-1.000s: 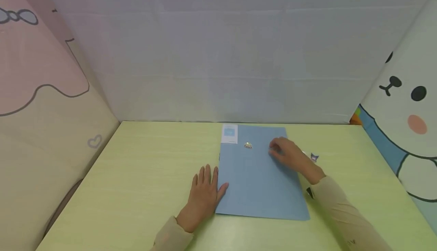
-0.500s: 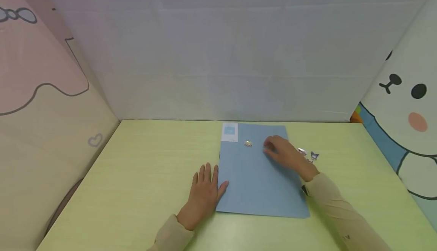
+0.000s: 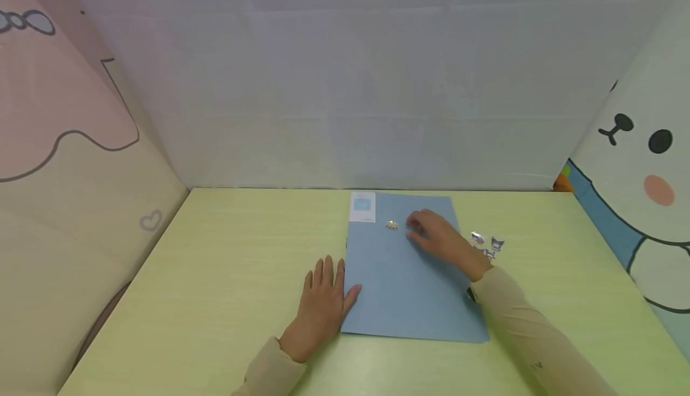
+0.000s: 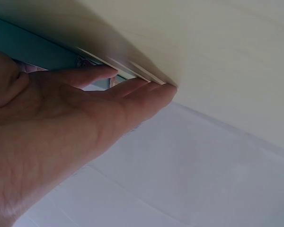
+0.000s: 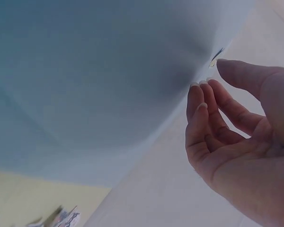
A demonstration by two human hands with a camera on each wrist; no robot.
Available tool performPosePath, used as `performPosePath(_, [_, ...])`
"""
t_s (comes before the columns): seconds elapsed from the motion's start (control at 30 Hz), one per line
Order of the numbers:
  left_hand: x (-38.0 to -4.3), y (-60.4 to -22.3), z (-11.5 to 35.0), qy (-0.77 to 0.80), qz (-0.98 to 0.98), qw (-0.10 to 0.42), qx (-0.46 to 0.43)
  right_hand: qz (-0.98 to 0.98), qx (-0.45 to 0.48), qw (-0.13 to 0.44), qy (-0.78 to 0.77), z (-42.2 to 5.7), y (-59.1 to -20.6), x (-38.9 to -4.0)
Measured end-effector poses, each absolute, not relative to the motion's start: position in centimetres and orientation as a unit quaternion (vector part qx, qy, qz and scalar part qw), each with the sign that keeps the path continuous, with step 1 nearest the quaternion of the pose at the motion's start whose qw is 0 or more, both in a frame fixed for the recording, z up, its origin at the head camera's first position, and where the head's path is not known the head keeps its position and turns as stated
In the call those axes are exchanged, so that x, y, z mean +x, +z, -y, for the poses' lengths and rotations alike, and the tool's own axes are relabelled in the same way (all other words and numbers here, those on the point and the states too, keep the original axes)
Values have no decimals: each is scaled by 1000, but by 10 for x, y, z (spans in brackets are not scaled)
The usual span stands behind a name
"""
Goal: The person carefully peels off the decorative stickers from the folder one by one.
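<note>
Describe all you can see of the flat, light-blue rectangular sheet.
The flat, light-blue rectangular sheet looks like card or plastic and lies lengthwise away from the person on the pale yellow-green table. A white rectangular label printed pale blue sits at its far left corner; a small, shiny sticker lies nearby on the sheet. The left hand has its thumb over the left edge; the right hand is above the far half, contact unclear.

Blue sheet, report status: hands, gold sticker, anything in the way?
Left hand flat, thumb overlapping blue sheet. Right hand above sheet, fingers curled, seemingly empty. Gold sticker on sheet, left of that hand. Nothing visible between them.
</note>
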State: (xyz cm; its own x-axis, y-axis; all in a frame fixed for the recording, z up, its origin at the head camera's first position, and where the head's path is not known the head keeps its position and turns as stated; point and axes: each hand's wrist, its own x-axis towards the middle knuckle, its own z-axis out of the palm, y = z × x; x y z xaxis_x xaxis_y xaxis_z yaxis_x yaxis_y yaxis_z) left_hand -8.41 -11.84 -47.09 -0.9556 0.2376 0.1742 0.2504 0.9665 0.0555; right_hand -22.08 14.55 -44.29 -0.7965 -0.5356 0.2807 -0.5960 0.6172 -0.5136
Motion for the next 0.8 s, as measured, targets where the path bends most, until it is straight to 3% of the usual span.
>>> performPosePath(0.13, [-83,-467,118,-45,990,60,-117,895,319,46,308,-140,-444,-223])
performPosePath(0.8, [-83,-468,117,-37,989,74,-122,912,297,21,283,-120,-443,-227])
